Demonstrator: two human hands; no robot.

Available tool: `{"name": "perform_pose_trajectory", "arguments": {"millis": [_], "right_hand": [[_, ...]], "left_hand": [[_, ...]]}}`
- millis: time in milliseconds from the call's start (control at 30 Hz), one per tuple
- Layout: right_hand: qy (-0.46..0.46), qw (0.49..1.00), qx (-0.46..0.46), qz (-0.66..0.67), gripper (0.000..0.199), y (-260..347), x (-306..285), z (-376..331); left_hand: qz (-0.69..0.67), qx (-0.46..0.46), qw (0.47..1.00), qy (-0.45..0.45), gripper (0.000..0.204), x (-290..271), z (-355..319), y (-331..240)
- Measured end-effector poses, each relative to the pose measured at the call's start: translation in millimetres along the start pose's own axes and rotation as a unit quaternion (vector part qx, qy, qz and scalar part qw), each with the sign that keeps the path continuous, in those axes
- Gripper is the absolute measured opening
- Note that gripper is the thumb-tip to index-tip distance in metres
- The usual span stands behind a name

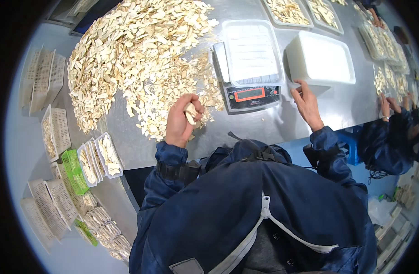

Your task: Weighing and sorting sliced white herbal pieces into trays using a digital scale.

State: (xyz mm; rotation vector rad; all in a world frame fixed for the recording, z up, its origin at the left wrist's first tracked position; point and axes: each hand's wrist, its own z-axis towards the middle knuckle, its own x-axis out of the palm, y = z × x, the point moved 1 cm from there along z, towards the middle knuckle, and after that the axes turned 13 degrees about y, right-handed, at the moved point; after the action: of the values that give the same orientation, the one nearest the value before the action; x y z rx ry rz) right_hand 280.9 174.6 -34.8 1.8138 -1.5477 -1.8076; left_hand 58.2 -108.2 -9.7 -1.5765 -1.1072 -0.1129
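My left hand (184, 118) is closed around some pale dried slices (190, 114), which show between the fingers and thumb. It hovers at the near edge of a big heap of the same slices (141, 50) on the metal table. In front of me stands a digital scale (252, 96) with a red-framed display. A clear plastic tray (254, 50) rests on its platform, with no slices visible inside. My right hand (306, 105) has its fingers apart and holds nothing. Its fingertips are beside the near left corner of a stack of white plastic trays (321, 59).
Filled trays (289, 13) stand along the far side of the table. At the left are more filled trays (110, 155), a green basket (75, 170) and white crates (47, 80). Other people's hands (387, 106) work over slices at the right. Bare metal (287, 121) shows near the scale.
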Motion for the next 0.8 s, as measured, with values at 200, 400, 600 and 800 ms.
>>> {"name": "perform_pose_trajectory", "arguments": {"millis": [200,400,600,800], "right_hand": [[-0.072,0.995,0.009,-0.061,0.039,11,7,47],[-0.090,0.990,-0.048,-0.095,0.026,26,15,51],[-0.082,0.980,-0.031,-0.179,0.026,34,-6,38],[-0.225,0.923,-0.055,-0.308,0.029,30,-98,8]], "left_hand": [[-0.021,-0.009,1.000,0.003,0.020,-16,-21,10],[-0.044,0.004,0.999,0.011,0.020,-44,-37,11],[-0.049,-0.016,0.999,0.001,0.022,-54,-31,10],[-0.048,-0.002,0.999,0.010,0.021,-48,-31,9]]}}
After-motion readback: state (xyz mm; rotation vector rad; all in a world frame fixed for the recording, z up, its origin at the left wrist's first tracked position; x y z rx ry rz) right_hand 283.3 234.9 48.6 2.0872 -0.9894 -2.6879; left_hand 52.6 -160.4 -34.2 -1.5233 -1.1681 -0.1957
